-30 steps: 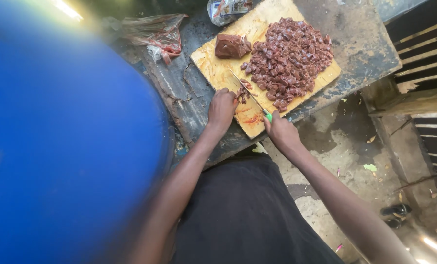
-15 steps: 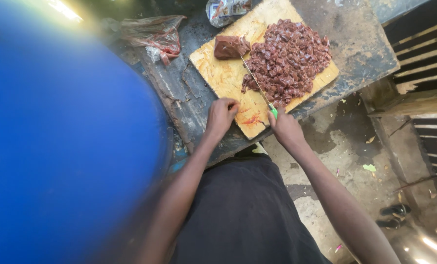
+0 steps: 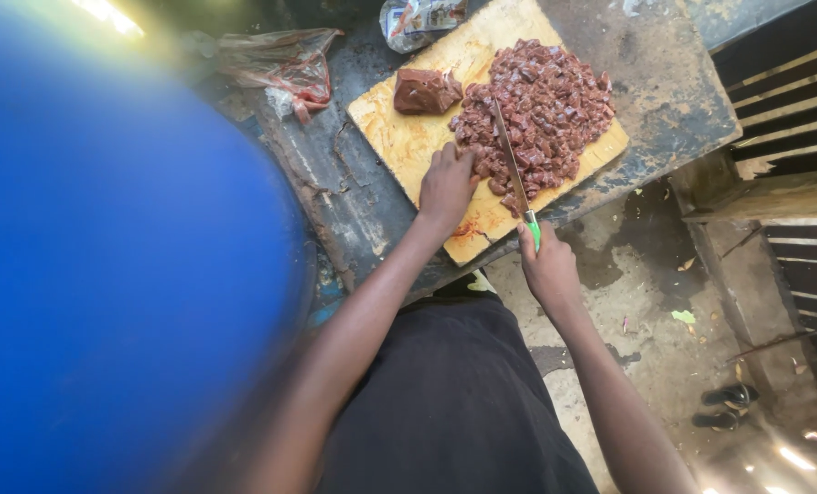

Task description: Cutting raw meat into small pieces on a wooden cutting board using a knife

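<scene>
On the cutting board [image 3: 408, 137] | right hand [image 3: 548, 270] clamps knife [image 3: 511, 160] across diced meat [image 3: 546, 101] | left hand [image 3: 447, 187], fingers spread, presses board at nine o'clock of blade

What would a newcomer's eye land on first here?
A heap of diced red meat covers the far right of the wooden cutting board, with one uncut chunk at its far left. The right hand holds a green-handled knife across the heap; the left hand rests beside it. A blurred blue shape fills the left.
</scene>
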